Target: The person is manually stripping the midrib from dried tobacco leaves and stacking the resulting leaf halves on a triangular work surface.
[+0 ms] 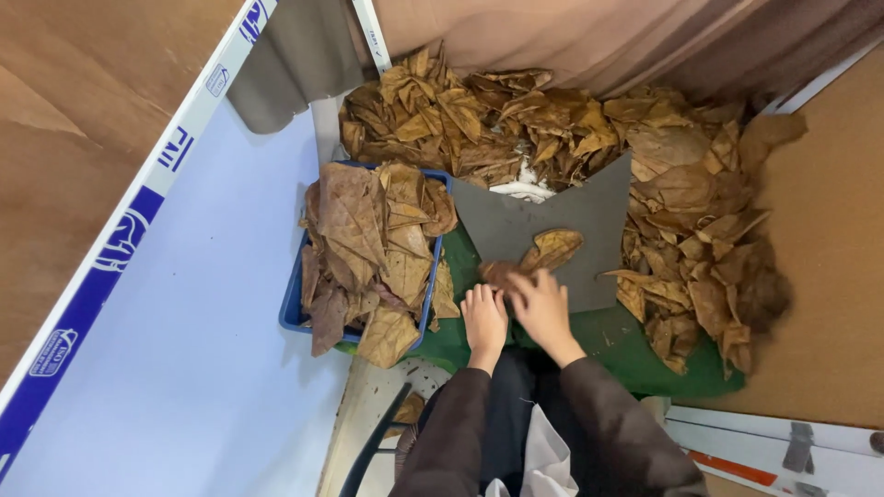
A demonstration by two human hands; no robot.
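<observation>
A dry brown leaf (pixel 543 253) lies on a dark grey board (pixel 589 221) that rests on a green mat (pixel 626 345). My left hand (pixel 483 317) and my right hand (pixel 543 304) sit side by side at the leaf's near end, fingers pressed on it. Whether either hand grips the leaf or only presses it flat is unclear. Both sleeves are dark brown.
A blue tray (pixel 293 308) at the left holds a stack of flattened brown leaves (pixel 368 248). A large loose pile of dry leaves (pixel 552 129) rings the board at the back and right. A pale blue surface (pixel 184 350) lies left; a brown board (pixel 829 294) lies right.
</observation>
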